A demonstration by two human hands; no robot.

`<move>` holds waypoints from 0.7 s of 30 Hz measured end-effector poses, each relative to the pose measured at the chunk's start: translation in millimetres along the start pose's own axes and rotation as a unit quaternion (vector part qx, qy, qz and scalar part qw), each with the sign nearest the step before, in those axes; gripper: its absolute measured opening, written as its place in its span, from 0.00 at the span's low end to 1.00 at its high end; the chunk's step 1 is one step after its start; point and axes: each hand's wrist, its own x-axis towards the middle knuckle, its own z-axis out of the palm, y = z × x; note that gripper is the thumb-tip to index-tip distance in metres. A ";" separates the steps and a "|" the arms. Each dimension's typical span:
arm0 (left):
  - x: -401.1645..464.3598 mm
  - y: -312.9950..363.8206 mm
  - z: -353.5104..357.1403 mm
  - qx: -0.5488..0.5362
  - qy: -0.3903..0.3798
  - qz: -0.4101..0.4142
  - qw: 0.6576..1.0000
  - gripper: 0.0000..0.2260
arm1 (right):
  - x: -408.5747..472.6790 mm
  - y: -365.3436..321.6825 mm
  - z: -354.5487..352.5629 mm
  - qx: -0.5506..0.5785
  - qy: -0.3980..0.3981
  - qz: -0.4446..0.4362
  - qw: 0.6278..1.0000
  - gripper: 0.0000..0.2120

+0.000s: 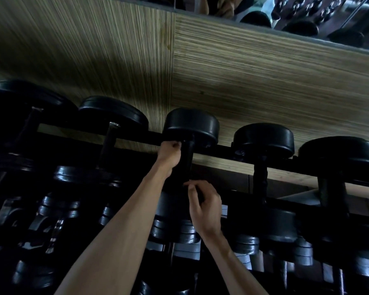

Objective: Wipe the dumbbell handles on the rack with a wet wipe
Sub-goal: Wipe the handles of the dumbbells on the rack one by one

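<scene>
Left hand: your left hand (pixel 169 153) is curled against the upper end of the dark handle (pixel 186 158) of the middle black round-headed dumbbell (pixel 191 125), fingers folded close under its far head.
Right hand: your right hand (pixel 205 206) sits at the lower end of the same handle, fingers bent with thumb and forefinger drawn together; you cannot tell what they pinch.
Wet wipe: too dark to make out in either hand.
Dumbbell: it lies on the top tier of the black metal rack (pixel 136 137), its handle running toward you, its far head by the striped wood-grain wall panel (pixel 254 81).
Neighbours: more black dumbbells line the same tier on both sides.
Lower tiers: shinier dark dumbbells (pixel 175 231) crowd the rows beneath your arms.
Top right: a mirror (pixel 307 13) reflects dumbbells.
</scene>
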 end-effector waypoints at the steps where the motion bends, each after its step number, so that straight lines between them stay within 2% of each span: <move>1: -6.9 -4.5 -4.4 0.037 -0.016 0.017 0.999 0.11 | -2.6 1.3 0.5 -0.010 -0.001 -0.022 1.000 0.12; 4: -25.5 -18.2 -21.1 0.142 -0.068 0.046 0.986 0.13 | -6.8 4.1 3.2 -0.014 0.013 -0.047 0.999 0.12; 6: -24.1 -17.3 -22.6 0.168 -0.070 0.058 0.982 0.12 | -6.3 4.3 4.7 -0.004 0.023 -0.047 0.999 0.11; 9: -10.1 -6.2 -7.1 0.124 -0.013 0.088 0.988 0.14 | -5.8 4.4 5.3 0.003 0.025 -0.037 0.999 0.11; 12: -5.8 -5.4 1.9 0.056 0.028 0.077 0.995 0.17 | -6.0 7.8 5.0 0.005 0.023 -0.035 0.999 0.12; 15: -15.6 -17.8 -17.0 0.092 -0.040 0.064 0.993 0.12 | -5.9 9.0 5.5 0.006 0.025 -0.033 0.999 0.13; 18: -21.9 -28.7 -33.2 0.154 -0.111 0.039 0.981 0.13 | -5.5 9.0 5.7 0.007 0.026 -0.032 0.999 0.13; 21: -18.4 -13.5 -20.0 0.170 -0.057 0.062 0.982 0.13 | -5.4 8.9 5.6 0.007 0.022 -0.027 0.999 0.13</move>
